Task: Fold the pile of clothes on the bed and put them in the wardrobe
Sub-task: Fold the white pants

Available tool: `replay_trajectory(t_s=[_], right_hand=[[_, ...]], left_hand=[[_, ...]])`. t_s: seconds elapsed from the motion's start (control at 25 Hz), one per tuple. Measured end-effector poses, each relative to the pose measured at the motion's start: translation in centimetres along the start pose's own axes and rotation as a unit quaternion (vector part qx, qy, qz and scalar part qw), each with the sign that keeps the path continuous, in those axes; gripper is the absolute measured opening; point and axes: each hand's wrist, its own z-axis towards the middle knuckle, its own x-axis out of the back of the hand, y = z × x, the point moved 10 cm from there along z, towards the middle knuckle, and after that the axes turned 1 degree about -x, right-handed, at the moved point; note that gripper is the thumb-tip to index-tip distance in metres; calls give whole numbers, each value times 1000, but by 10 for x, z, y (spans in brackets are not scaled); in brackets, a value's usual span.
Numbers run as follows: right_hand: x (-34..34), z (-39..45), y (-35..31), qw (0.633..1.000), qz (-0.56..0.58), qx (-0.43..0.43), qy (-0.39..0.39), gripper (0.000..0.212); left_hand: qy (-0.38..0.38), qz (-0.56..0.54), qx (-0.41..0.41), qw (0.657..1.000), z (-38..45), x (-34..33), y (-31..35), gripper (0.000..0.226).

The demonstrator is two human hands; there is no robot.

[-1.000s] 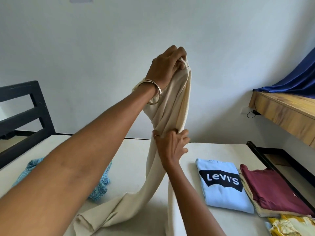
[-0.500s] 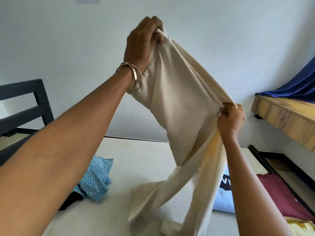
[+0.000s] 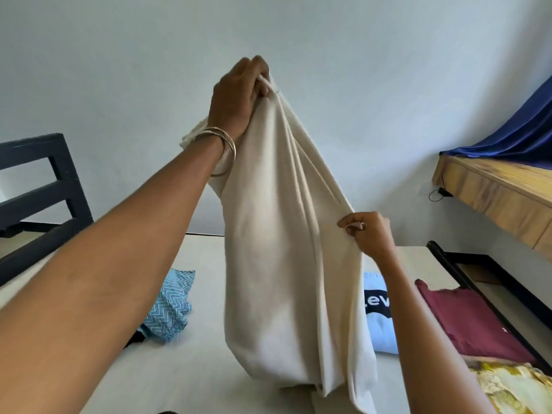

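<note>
1. Nearest to me, my two bare forearms reach up and forward from the bottom edge of the head view, the left one crossing the frame from the lower left corner.
2. At the lower right corner I see a yellow patterned cloth (image 3: 513, 386) lying on the pale bed mattress (image 3: 185, 375).
3. Beside it, further back, a maroon folded garment (image 3: 466, 321) rests on the mattress along the black bed frame rail (image 3: 478, 297).
4. Left of the maroon piece lies a light blue folded T-shirt with a black logo band (image 3: 380, 327), partly hidden behind the hanging fabric and my right arm.
5. On the left side of the mattress a crumpled blue zigzag-print cloth (image 3: 170, 309) sits apart from the folded items, with something dark just under its near edge that I cannot identify.
6. The task's item in hand, a large cream ribbed garment (image 3: 280, 264), hangs in the middle of the view, its lower end touching the mattress.
7. My right hand (image 3: 369, 234) pinches the garment's right edge between thumb and curled fingers, at about mid-height.
8. My left hand (image 3: 239, 94), with thin metal bangles (image 3: 222, 150) at the wrist, clenches the garment's top edge and holds it raised highest.
9. Further back on the left stands a black slatted bed end (image 3: 44, 186).
10. On the right a wooden ledge (image 3: 495, 192) carries draped dark blue fabric (image 3: 513, 135).
11. Farthest away is the plain white wall (image 3: 119, 70).
</note>
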Motion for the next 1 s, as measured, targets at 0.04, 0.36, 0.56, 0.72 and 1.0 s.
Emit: replay_trajectory(t_s=[0.04,0.36,0.56,0.72,1.0], right_hand=[[3,-7,1,996,-59,11,64,39],[-112,-71,3,980,-179,-84,-19,39],[-149,-84,15,960,-208,-185,-6,49],[-147,-75,23,981,-87,-168,43,20],[-99,-80,61,939,326,-73,-78,14]], left_hand=[[-6,-3,13,1000,-7,-6,-9,21],[-26,-49,-6,998,-15,-20,5,23],[14,-73,-48,996,-4,6,17,17],[26,-36,-49,998,-5,20,5,16],[57,10,67,996,-29,27,-68,24]])
